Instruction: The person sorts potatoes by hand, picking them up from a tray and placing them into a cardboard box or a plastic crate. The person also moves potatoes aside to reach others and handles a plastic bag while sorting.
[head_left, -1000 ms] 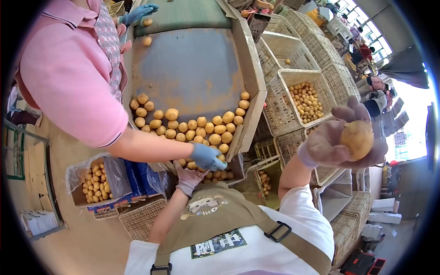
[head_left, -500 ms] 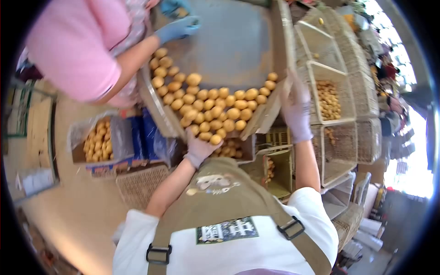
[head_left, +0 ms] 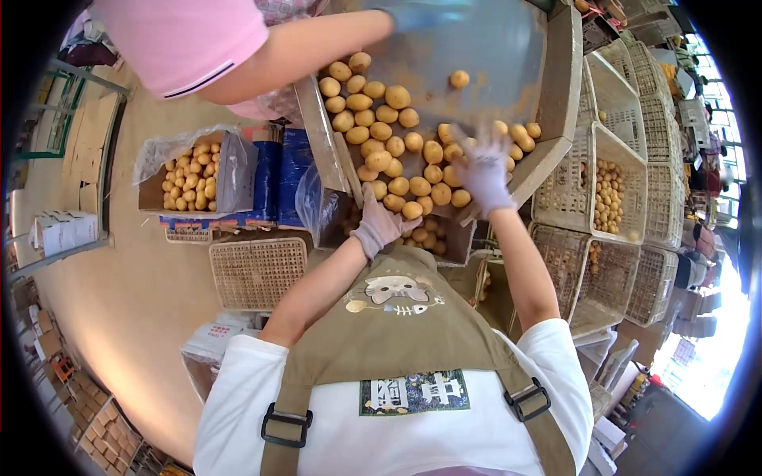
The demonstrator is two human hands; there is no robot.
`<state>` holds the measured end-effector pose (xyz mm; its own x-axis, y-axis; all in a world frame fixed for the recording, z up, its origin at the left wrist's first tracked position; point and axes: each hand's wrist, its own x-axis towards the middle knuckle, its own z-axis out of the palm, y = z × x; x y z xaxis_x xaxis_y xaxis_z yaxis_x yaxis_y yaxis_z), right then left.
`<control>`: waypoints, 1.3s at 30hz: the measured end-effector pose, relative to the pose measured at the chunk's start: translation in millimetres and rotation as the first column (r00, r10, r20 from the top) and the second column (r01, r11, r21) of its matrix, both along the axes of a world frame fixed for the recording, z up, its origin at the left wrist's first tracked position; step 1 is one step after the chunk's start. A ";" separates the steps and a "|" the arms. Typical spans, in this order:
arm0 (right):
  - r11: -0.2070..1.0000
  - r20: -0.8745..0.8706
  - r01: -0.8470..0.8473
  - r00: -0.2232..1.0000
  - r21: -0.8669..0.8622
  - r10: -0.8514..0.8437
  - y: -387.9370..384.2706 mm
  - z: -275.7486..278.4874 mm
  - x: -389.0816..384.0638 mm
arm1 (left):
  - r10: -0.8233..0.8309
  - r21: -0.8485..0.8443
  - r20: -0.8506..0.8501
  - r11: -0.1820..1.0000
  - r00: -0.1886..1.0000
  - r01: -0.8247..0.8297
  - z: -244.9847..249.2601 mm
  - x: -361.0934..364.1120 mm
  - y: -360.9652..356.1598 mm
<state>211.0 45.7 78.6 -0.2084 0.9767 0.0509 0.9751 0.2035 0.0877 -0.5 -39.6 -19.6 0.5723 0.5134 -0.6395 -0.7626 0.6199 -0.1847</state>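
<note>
Round yellow-brown potatoes (head_left: 395, 147) lie on the metal bed of a wood-sided sorting table (head_left: 560, 87), bunched toward its narrow mouth. My left hand (head_left: 379, 224), in a pale glove, is at that mouth; its thumb points up and its fingers stretch right below the front potatoes. In a matching glove, my right hand (head_left: 482, 168) is spread over the potatoes on the right side, fingers blurred and apart. Under the mouth, partly hidden by my left hand, a box (head_left: 456, 252) holds more potatoes.
A co-worker's blue-gloved hand (head_left: 425, 14) reaches across the table's far end, blurred. A plastic-lined box of potatoes (head_left: 236, 170) stands left, above an upturned woven-pattern crate (head_left: 258, 274). Stacked plastic crates (head_left: 619, 186) line the right, some holding potatoes.
My right hand has moved from the table's right side board onto the potatoes. The co-worker's arm has stretched farther across. Potatoes have shifted, leaving gaps; the whole view has turned slightly.
</note>
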 end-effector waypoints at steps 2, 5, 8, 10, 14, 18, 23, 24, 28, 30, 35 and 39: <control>0.946 -0.232 -0.216 0.959 -0.243 0.160 -34.8 -0.7 -27.3 | 0.013 0.028 0.074 1.000 0.997 -0.015 -2.8 1.2 3.0; 0.909 -0.146 -0.164 0.982 -0.383 0.116 -72.1 -24.0 -18.7 | 0.016 -0.017 0.117 1.000 0.993 -0.014 -1.8 0.0 5.5; 0.922 -0.115 -0.107 0.991 -0.371 0.069 -77.0 -22.4 -7.4 | -0.011 0.019 0.076 1.000 0.997 0.010 -6.8 0.3 5.1; 0.920 -0.103 -0.097 0.993 -0.380 0.062 -74.5 -23.3 -8.6 | -0.013 -0.014 0.063 1.000 0.998 0.014 2.7 -0.3 6.6; 0.917 -0.140 -0.102 0.989 -0.387 0.050 -68.6 -20.9 -12.4 | -0.018 0.001 0.076 1.000 0.997 0.018 -1.9 -1.5 6.1; 0.918 -0.146 -0.107 0.988 -0.383 0.055 -67.6 -22.0 -12.3 | -0.031 -0.035 0.072 0.999 0.997 0.034 0.6 -1.8 7.9; 0.922 -0.131 -0.100 0.990 -0.375 0.054 -68.3 -27.2 -12.2 | -0.027 0.142 0.190 0.990 0.981 0.000 -0.7 -3.6 6.1; 0.920 -0.130 -0.100 0.990 -0.380 0.054 -67.3 -25.7 -12.5 | -0.027 0.133 0.163 0.991 0.986 0.005 -0.2 -2.8 6.1; 0.941 -0.163 -0.123 0.984 -0.315 0.074 -68.8 -27.6 -12.2 | -0.029 0.031 0.081 0.999 0.996 0.027 -3.9 -2.4 5.7; 0.964 -0.268 -0.127 0.962 -0.234 0.062 -72.9 -33.8 -11.4 | -0.030 0.002 0.056 1.000 0.998 0.030 -4.0 -2.7 5.1; 0.999 -0.456 -0.048 0.889 -0.010 0.039 -84.0 -24.5 -9.4 | -0.017 -0.038 -0.010 0.999 1.000 0.016 3.3 -1.2 5.5; 0.996 -0.535 0.058 0.840 -0.073 -0.089 -77.5 -8.7 -9.9 | -0.018 -0.011 0.005 1.000 1.000 0.018 -0.3 -1.2 5.2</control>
